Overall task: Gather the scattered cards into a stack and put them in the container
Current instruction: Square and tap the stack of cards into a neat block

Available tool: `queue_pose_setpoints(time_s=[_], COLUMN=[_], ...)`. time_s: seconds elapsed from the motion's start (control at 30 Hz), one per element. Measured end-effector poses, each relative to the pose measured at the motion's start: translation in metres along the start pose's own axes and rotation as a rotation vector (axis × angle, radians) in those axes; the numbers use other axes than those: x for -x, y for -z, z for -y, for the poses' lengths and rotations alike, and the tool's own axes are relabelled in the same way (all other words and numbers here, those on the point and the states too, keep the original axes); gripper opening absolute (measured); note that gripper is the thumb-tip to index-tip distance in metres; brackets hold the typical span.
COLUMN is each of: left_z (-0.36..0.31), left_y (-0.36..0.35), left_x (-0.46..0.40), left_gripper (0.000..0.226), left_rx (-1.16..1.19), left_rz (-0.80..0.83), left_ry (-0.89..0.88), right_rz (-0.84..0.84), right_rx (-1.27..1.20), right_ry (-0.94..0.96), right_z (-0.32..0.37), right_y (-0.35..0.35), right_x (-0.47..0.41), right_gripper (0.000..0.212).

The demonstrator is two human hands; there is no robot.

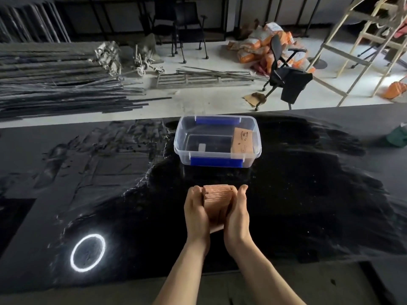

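Above the black table point(308, 194), just short of the clear container point(217, 140), one stack of brown cards point(217, 202) sits squeezed between the left hand point(197, 213) and right hand point(237, 214), both closed against its sides. I'd guess it's light, stiff and apt to slip apart; holding the long edges looks safest. One card point(242, 139) already leans inside the single container.

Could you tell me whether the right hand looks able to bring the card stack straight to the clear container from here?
Probably yes. The container sits open just beyond the card stack, lid off, with only bare black table between. The right hand shares the stack with the left hand, so both would likely move together.
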State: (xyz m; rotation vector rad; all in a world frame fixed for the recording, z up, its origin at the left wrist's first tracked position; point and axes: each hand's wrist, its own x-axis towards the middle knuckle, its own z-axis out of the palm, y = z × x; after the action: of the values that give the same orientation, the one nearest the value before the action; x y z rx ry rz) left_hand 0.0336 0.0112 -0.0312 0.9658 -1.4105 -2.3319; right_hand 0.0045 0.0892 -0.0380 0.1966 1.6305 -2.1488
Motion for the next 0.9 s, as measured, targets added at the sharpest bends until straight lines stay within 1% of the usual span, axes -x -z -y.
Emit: queue_pose_setpoints(time_s=[0.1, 0.17, 0.23, 0.27, 0.37, 0.43, 0.5, 0.57, 0.7, 0.8, 0.9], left_z=[-0.002, 0.001, 0.003, 0.004, 0.005, 0.006, 0.008, 0.007, 0.001, 0.007, 0.011], left_y=[-0.005, -0.006, -0.006, -0.005, 0.001, 0.003, 0.002, 0.0, -0.003, -0.004, -0.005], left_x=[-0.008, -0.011, -0.012, -0.013, -0.015, -0.015, -0.016, -0.018, -0.017, -0.017, -0.017], left_gripper=[0.049, 0.043, 0.045, 0.047, 0.039, 0.039, 0.039, 0.037, 0.037, 0.043, 0.042], left_rx=[-0.001, 0.0, 0.016, 0.029, 0.031, -0.003, -0.053, -0.088, -0.085, -0.078, -0.102], left_rz=[-0.03, -0.032, -0.01, 0.013, 0.068, 0.13, 0.18, 0.18, 0.197, 0.201, 0.185], left_ry=[-0.121, -0.163, -0.153, -0.131, -0.083, -0.069, -0.059, -0.043, -0.012, 0.002, -0.04], right_rz=[-0.06, -0.087, -0.095, -0.082, -0.027, -0.026, -0.039, -0.059, -0.095, -0.112, -0.169], right_rx=[-0.013, -0.041, -0.094, -0.114, -0.097, -0.098, -0.117, -0.133, -0.129, -0.111, -0.115], right_ry=[0.015, 0.01, -0.016, -0.026, 0.003, 0.022, -0.017, -0.061, -0.078, -0.015, 0.062], right_z=[-0.006, -0.016, -0.021, -0.021, -0.023, -0.02, -0.021, -0.023, -0.021, -0.021, -0.022], right_y=[0.003, 0.005, 0.004, 0.003, 0.002, 0.003, 0.005, 0.008, 0.004, 0.005, 0.003], right_x=[-0.009, -0.012, -0.012, -0.013, -0.017, -0.02, -0.021, -0.02, -0.021, -0.023, -0.026], right_gripper=[0.071, 0.063, 0.053, 0.052, 0.055, 0.055, 0.062, 0.065, 0.062, 0.064, 0.059])
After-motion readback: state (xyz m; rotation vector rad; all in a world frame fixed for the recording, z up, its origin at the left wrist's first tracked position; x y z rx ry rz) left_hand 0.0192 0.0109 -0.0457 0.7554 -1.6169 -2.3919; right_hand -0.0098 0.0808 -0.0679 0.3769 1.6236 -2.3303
